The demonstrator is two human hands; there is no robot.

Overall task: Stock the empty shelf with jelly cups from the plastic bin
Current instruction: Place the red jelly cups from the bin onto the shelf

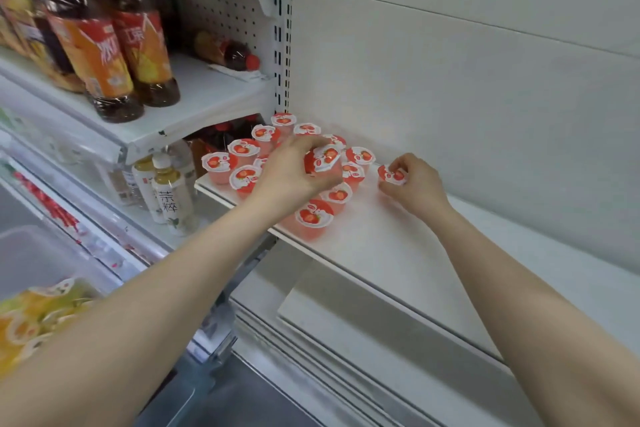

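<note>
1. Jelly cups, small clear plastic tubs of pink jelly with red-and-white strawberry foil lids [313,217], sit clustered at the left end of the white metal shelf [398,253]. More wait in the translucent plastic bin [38,253] down at far left, where the lids look yellow and orange.
2. Left hand [294,172] is over the middle of that cluster, fingers curled around one strawberry jelly cup [323,158]. That cup is tilted, lid facing the camera, and seems raised above its neighbours. Closed grip, holding it.
3. Right hand [414,184] is at the cluster's right edge, fingertips pinched narrowly on another strawberry cup [391,175], low on the shelf board and just beside the outermost standing cups.
4. Key relation: bare shelf runs away to the right of both hands, and the right hand is nearer to it. My read: new cups go down rightward, extending the rows.
5. Left cup likely needs levelling before it lands in a gap.
</note>
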